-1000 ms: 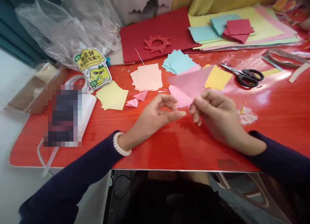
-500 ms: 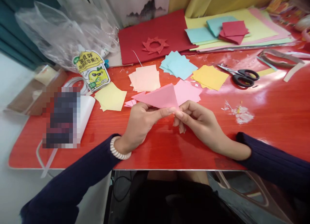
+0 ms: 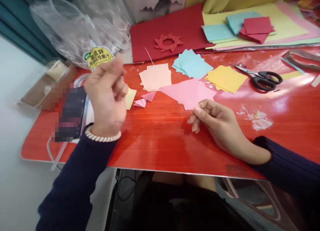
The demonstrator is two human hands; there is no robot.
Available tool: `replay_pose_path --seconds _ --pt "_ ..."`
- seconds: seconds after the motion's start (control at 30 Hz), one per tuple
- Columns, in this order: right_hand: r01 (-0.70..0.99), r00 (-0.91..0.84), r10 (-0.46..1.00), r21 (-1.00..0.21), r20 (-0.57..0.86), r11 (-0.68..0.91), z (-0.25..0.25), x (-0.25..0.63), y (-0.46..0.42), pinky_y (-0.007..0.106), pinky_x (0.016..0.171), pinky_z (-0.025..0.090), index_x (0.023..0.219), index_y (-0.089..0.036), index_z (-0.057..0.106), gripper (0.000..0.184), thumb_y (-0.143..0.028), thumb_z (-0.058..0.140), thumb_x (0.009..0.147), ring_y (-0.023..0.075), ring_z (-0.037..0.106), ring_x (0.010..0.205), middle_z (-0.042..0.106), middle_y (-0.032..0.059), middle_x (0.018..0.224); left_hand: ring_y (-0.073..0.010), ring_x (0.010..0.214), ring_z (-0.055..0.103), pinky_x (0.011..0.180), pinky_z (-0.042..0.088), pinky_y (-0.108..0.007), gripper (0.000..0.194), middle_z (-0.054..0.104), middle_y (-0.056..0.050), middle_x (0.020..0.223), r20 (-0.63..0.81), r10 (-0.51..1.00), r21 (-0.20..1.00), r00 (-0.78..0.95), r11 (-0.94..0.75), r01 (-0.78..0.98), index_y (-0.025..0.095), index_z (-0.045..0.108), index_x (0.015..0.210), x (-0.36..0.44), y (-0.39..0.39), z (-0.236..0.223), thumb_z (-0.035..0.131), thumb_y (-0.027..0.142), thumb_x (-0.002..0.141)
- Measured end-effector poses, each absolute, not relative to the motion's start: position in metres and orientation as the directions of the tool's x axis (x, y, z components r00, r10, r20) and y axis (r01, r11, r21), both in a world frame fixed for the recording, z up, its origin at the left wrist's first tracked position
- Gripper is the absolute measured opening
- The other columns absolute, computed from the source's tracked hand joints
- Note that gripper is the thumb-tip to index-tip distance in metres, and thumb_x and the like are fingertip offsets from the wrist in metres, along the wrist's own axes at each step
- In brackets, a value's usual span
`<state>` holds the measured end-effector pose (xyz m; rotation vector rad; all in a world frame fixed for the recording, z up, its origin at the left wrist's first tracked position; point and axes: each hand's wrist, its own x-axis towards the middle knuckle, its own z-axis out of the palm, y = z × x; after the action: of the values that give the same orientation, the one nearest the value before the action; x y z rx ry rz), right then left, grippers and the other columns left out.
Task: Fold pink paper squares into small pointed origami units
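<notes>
My right hand [image 3: 215,127] pinches a pink folded paper sheet [image 3: 183,92] at its lower corner, between thumb and fingers. The sheet forms a wide triangle pointing left, raised in front of a pink paper stack [image 3: 207,91]. My left hand [image 3: 107,94] is lifted to the left, well apart from the sheet. Its fingers are curled in, the tips are slightly blurred, and nothing shows in them. It covers part of the yellow-green paper stack [image 3: 130,98] and the drink pouch [image 3: 100,57]. Small pink folded pieces [image 3: 145,99] lie between my hands.
Peach [image 3: 156,77], blue [image 3: 192,64] and yellow [image 3: 227,79] paper stacks lie behind. Black-handled scissors [image 3: 262,80] rest at right, near white scraps [image 3: 260,120]. A folded red ring [image 3: 160,43] sits on red card [image 3: 142,34]. A phone [image 3: 72,114] lies at left.
The pink sheet, held flat and blurred at first, was brought between both hands as a folded shape. My left hand has since let go and risen to the left; my right hand keeps its hold.
</notes>
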<state>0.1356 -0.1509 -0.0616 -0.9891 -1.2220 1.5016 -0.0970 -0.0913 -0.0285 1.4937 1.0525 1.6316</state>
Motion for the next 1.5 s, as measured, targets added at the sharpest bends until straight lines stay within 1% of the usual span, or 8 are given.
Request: replay_pose_path --seconds 0.17,0.5,0.83,0.93,1.03,1.13,1.37,1.5 --pt "-0.188 -0.203 0.979 -0.981 0.002 -0.037 -0.061 0.136 -0.149 0.018 0.049 0.046 0.079 -0.017 0.056 0.015 -0.028 0.062 0.088 0.0054 0.058 0.051 0.067 -0.0010 0.072 0.0008 0.047 0.038 0.036 0.027 -0.019 0.028 0.060 0.001 0.098 0.201 0.978 0.979 0.058 -0.202 0.013 0.024 0.058 0.104 -0.079 -0.104 -0.037 0.053 0.048 0.089" --pt "-0.166 -0.350 0.933 -0.974 -0.085 -0.151 -0.060 0.139 -0.143 0.024 0.051 0.049 0.080 -0.021 0.052 0.026 -0.045 0.054 0.089 0.0123 0.064 0.052 0.069 0.0011 0.068 -0.0082 0.058 0.061 0.049 0.053 -0.019 0.026 0.058 0.001 0.078 0.184 0.957 0.979 0.226 -0.200 0.046 0.022 0.061 0.110 -0.059 -0.120 -0.034 0.057 0.020 0.084" --pt "0.018 -0.504 0.850 -0.986 -0.152 -0.165 -0.051 0.142 -0.146 0.022 0.041 0.048 0.080 -0.020 0.053 0.020 -0.037 0.057 0.087 0.0119 0.060 0.042 0.066 -0.0002 0.058 -0.0116 0.074 0.064 0.060 0.056 -0.022 0.036 0.062 -0.003 0.103 0.159 0.930 0.967 0.330 -0.214 0.137 0.026 0.057 0.118 -0.056 -0.125 -0.036 0.053 0.016 0.084" --pt "0.160 -0.448 0.883 -0.984 -0.141 -0.076 -0.051 0.141 -0.148 0.022 0.039 0.047 0.075 -0.019 0.051 0.022 -0.036 0.052 0.089 0.0114 0.059 0.040 0.064 0.0006 0.056 -0.0193 0.104 0.059 0.081 0.055 -0.031 0.045 0.056 -0.004 0.119 0.367 0.883 0.818 0.294 -0.456 0.349 0.031 0.054 0.123 -0.058 -0.124 -0.042 0.055 0.014 0.081" --pt "0.330 -0.377 0.926 -0.938 -0.030 0.104 -0.052 0.140 -0.150 0.021 0.036 0.041 0.072 -0.018 0.052 0.024 -0.034 0.051 0.090 0.0087 0.053 0.036 0.060 -0.0004 0.052 -0.0266 0.127 0.042 0.105 0.037 -0.046 0.046 0.046 -0.005 0.133 0.621 0.667 0.401 0.412 -0.722 0.564 0.032 0.057 0.120 -0.062 -0.122 -0.048 0.057 0.012 0.079" --pt "0.393 -0.340 0.940 -0.905 0.023 0.165 -0.050 0.140 -0.153 0.020 0.035 0.034 0.068 -0.018 0.053 0.026 -0.031 0.052 0.091 0.0059 0.046 0.032 0.056 -0.0029 0.047 -0.0243 0.127 0.040 0.110 0.026 -0.046 0.037 0.050 0.001 0.132 0.680 0.403 0.067 0.613 -0.866 0.495 0.037 0.060 0.111 -0.066 -0.122 -0.054 0.062 0.017 0.080" --pt "0.093 -0.376 0.919 -0.991 -0.122 -0.094 -0.043 0.144 -0.151 0.019 0.034 0.033 0.059 -0.018 0.055 0.033 -0.035 0.061 0.086 0.0049 0.044 0.033 0.059 -0.0029 0.049 -0.0152 0.090 0.058 0.083 0.046 -0.033 0.006 0.066 0.002 0.092 0.646 0.444 0.131 0.621 -0.866 0.483 0.029 0.062 0.081 -0.072 -0.119 -0.050 0.065 0.024 0.080" --pt "-0.159 -0.446 0.876 -0.947 -0.184 -0.280 -0.045 0.143 -0.145 0.021 0.043 0.048 0.070 -0.018 0.063 0.020 -0.034 0.070 0.078 0.0107 0.059 0.046 0.065 -0.0005 0.057 -0.0133 0.089 0.059 0.076 0.052 -0.028 0.012 0.067 0.002 0.093 0.564 0.386 0.216 0.730 -0.922 0.320 0.025 0.057 0.072 -0.074 -0.116 -0.048 0.058 0.019 0.083"
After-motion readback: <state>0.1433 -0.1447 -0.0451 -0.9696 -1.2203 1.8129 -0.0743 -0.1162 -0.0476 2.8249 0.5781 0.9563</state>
